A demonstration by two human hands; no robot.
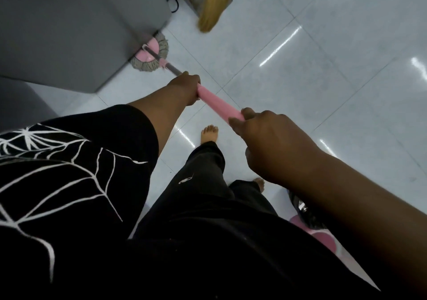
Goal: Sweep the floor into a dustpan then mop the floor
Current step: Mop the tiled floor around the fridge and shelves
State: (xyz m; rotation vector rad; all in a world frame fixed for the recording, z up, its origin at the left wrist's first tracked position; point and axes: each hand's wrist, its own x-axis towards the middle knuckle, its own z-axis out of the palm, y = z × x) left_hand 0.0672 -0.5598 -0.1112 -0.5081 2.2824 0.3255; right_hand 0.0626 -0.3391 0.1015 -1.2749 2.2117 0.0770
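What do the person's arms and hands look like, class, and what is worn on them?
The left hand and right hand are bare: no gloves, rings or watch show. The left arm wears a black short sleeve printed with white spider-web lines. The right forearm is bare as far as it shows.

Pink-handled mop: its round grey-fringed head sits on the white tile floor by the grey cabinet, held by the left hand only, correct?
Not only the left. The head view shows both hands gripping the pink mop handle: the left hand lower, the right hand at its upper end. The round grey-fringed mop head does sit on the white tile floor by the grey cabinet.
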